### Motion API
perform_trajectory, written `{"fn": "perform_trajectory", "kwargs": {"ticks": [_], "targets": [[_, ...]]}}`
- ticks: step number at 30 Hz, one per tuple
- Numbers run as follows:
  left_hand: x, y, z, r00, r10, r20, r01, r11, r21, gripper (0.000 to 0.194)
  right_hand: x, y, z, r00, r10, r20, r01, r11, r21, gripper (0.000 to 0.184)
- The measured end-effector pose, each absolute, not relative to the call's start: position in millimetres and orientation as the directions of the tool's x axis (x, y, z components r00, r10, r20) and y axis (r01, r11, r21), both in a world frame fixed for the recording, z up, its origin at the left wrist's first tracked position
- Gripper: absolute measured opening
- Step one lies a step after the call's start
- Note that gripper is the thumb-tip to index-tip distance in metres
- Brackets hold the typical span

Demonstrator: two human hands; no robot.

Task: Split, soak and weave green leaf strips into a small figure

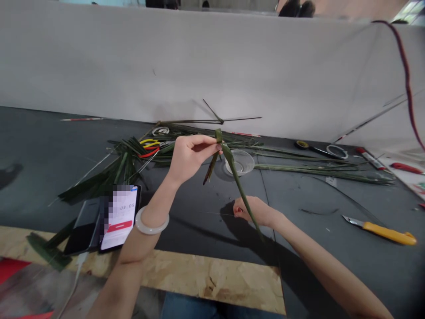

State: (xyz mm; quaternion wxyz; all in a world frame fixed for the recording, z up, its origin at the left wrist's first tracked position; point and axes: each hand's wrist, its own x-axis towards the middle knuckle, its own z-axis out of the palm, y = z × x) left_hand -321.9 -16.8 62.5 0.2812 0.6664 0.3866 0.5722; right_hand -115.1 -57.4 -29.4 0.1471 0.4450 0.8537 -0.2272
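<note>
A folded green leaf strip [229,155] is pinched between the thumb and fingers of my left hand [192,155], raised above the table. A short loop stands up from the pinch, a brownish end hangs below it, and a long tail slants down to the right. Lower and to the right, my right hand [250,209] is closed just above the dark tabletop, partly behind that tail. A faint thin strand [217,213] runs leftward from its fingertips; its material cannot be made out. Behind the leaf strip sits a clear plastic bowl [244,163].
Leaf strips [124,166], with yellow-handled [149,142] and red-handled pliers [149,153], lie at the back left. Two phones, one dark [83,226] and one lit [121,221], are by my left forearm. Right are a yellow-handled knife [387,231], black-handled scissors [318,150] and a marker [372,158].
</note>
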Motion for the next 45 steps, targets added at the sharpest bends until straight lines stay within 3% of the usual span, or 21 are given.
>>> {"fn": "perform_trajectory", "kwargs": {"ticks": [7, 12, 24, 28, 32, 37, 45], "targets": [[-320.9, -17.8, 63.1, 0.013, 0.871, 0.491, 0.103, -0.49, 0.866, 0.032, -120.0, -69.6, -19.7, -0.618, 0.656, -0.433, 0.778, 0.589, -0.218, 0.023], [-317.4, -16.7, 60.0, -0.005, 0.876, 0.483, 0.068, -0.482, 0.874, 0.034, -114.8, -69.3, -22.7, -0.557, 0.717, -0.418, 0.828, 0.517, -0.216, 0.019], [-315.8, -16.0, 57.8, 0.051, 0.856, 0.515, 0.175, -0.515, 0.839, 0.028, -122.4, -77.1, -20.4, -0.607, 0.681, -0.41, 0.786, 0.59, -0.183, 0.025], [-315.1, -18.0, 59.9, 0.065, 0.853, 0.518, 0.174, -0.52, 0.836, 0.028, -111.4, -71.0, -25.0, -0.638, 0.667, -0.385, 0.768, 0.586, -0.256, 0.024], [-314.6, -20.2, 60.9, 0.084, 0.842, 0.533, 0.164, -0.54, 0.826, 0.025, -72.0, -53.9, -30.0, -0.561, 0.743, -0.366, 0.826, 0.471, -0.31, 0.021], [-315.2, -21.2, 62.8, 0.088, 0.838, 0.539, 0.179, -0.545, 0.819, 0.024, -36.4, -53.3, -35.3, -0.447, 0.777, -0.444, 0.894, 0.386, -0.225, 0.018], [-313.2, -22.0, 62.6, 0.102, 0.841, 0.532, 0.191, -0.541, 0.819, 0.026, -39.2, -69.6, -41.1, -0.483, 0.763, -0.429, 0.873, 0.46, -0.165, 0.021]]}}
